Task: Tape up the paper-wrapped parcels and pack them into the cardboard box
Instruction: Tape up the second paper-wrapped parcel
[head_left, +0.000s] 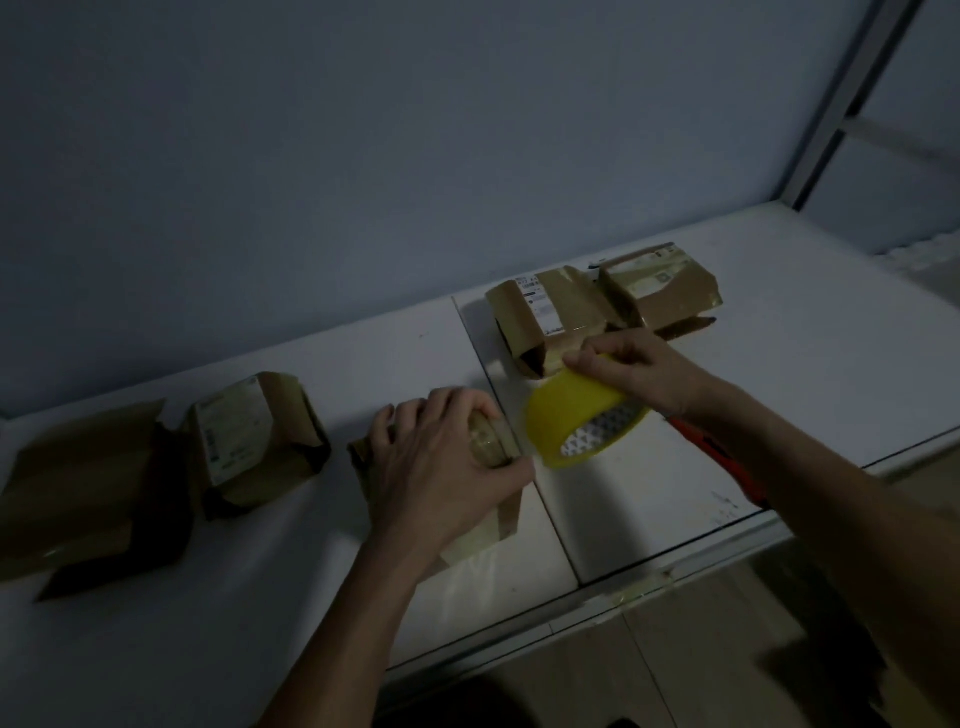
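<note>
Paper-wrapped parcel (483, 512) lies at the white table's (260, 597) centre, gripped by the left hand (447, 462). Right hand (631, 371) grips a yellow tape roll (576, 421) just beside it. Four parcels lie around; an orange cutter (722, 457) is partly hidden under the right forearm.

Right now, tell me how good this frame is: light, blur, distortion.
Head view: very dim, bluish underexposure, brightest on the white table; the left hand and the parcel under it are motion-blurred; the right hand gripping the yellow tape roll is soft too; labels on the far parcels are unreadable; wide-angle bending curves the table edge.
</note>
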